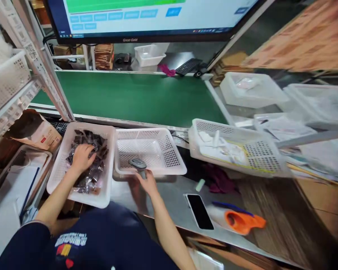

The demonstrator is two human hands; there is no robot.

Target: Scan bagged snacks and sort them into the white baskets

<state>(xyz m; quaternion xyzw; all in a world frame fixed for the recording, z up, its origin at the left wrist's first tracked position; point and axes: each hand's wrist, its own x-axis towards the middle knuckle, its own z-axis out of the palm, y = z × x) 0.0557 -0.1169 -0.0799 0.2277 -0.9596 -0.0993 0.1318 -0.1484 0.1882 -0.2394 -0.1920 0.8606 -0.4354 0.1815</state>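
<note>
Left hand: down goes the view to the left hand (84,158), palm low over a heap of small, dark, shiny plastic packets (101,153), fingers bent in among them; whether they pinch a packet cannot be told, as the fingertips are hidden
Packet bin: that heap lies in a deep, whitish, rectangular plastic bin (97,201), tilted in view at the person's left, right beside the next basket
Right hand: over to the right hand (148,182), and it has the handle of a grey, round-headed plastic scanner (138,164) in its grip, fingers wrapped round it
Scanner: its head shows over the near side of a shallow, white, perforated plastic basket (169,150), the handle crossing the near rim in view; whether it touches that rim is unclear
Metal bench: to the right of that hand, a white-edged phone with a black screen (200,212), a small pale-green block (199,185), a crumpled dark-purple cloth (218,180) and a blurred, bright orange plastic piece (239,221)
Right basket: a long, white, perforated plastic basket (261,155) carries white odds and ends, too blurred to name
Belt: beyond it all runs a flat green conveyor belt (135,95), crossing the scene behind the baskets
Monitor: up top, a wide black-framed screen (152,22) shows a green panel above blue buttons
</note>
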